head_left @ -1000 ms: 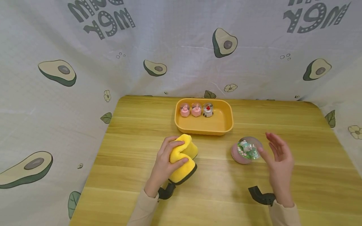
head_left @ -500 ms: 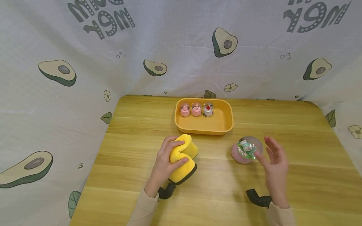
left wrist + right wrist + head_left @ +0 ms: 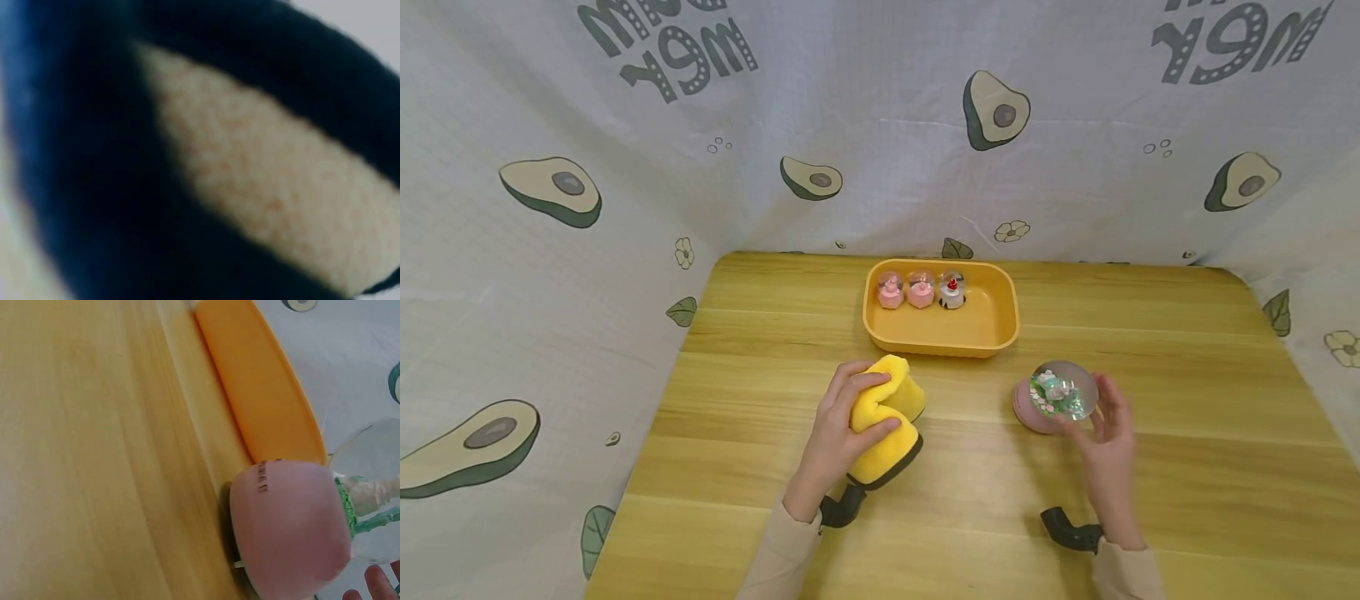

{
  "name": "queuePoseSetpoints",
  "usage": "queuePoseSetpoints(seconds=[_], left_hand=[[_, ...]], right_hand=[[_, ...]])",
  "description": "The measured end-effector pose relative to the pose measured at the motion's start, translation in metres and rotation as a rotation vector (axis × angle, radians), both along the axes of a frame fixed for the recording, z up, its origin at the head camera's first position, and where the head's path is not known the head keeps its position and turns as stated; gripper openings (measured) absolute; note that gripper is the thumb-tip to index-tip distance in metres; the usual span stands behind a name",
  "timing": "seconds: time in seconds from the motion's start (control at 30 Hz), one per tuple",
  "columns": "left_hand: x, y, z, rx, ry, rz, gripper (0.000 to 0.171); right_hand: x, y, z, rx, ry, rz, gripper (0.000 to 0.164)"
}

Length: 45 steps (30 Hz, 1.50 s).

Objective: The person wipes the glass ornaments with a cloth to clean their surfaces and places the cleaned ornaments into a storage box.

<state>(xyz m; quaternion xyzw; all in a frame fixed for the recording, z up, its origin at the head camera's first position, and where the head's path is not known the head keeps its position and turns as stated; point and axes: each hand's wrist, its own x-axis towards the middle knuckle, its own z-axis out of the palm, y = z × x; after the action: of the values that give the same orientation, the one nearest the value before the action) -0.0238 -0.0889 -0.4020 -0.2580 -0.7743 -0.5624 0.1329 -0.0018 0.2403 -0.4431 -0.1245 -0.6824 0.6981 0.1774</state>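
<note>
My left hand [image 3: 842,425] grips a folded yellow cloth [image 3: 891,454] with a dark border, left of the table's middle. Dark folds and a pale textured patch of what looks like the cloth [image 3: 269,175] fill the left wrist view, blurred. A snow globe [image 3: 1054,398] with a pink base and green and white figures inside stands on the table to the right. Around its right side my right hand [image 3: 1108,446] is spread, thumb in front and fingers behind. In the right wrist view the fingertips [image 3: 378,581] lie just beside the glass dome; contact cannot be made out.
A yellow-orange tray [image 3: 992,312] sits at the back of the wooden table [image 3: 760,358]. Two pink mini globes [image 3: 921,292] and one white mini globe with a red top [image 3: 952,292] stand in its left part. A printed curtain [image 3: 880,167] hangs behind.
My right hand has moved left, up to the snow globe, and its thumb and fingers now lie about the dome. The left hand with the cloth, the globe and the tray have stayed put.
</note>
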Motion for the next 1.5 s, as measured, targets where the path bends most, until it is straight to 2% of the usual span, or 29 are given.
queuePoseSetpoints(seconds=[0.2, 0.37, 0.57, 1.13, 1.5], left_hand=[[0.0, -0.001, -0.001, 0.0, 0.007, -0.001, 0.053], [-0.001, -0.001, -0.002, 0.002, 0.004, -0.001, 0.054], [0.0, -0.001, -0.002, 0.001, -0.004, 0.004, 0.053], [0.0, -0.002, -0.002, 0.006, -0.017, 0.01, 0.05], [0.0, -0.002, -0.002, 0.009, -0.01, 0.008, 0.048]], right_hand=[[-0.001, 0.002, -0.015, 0.064, -0.08, 0.039, 0.084], [-0.001, 0.003, -0.027, 0.105, -0.115, 0.079, 0.081], [-0.003, 0.003, -0.035, 0.225, -0.176, 0.072, 0.084], [-0.007, 0.001, -0.039, 0.386, -0.259, 0.129, 0.091], [-0.008, 0.001, -0.041, 0.366, -0.316, 0.022, 0.092]])
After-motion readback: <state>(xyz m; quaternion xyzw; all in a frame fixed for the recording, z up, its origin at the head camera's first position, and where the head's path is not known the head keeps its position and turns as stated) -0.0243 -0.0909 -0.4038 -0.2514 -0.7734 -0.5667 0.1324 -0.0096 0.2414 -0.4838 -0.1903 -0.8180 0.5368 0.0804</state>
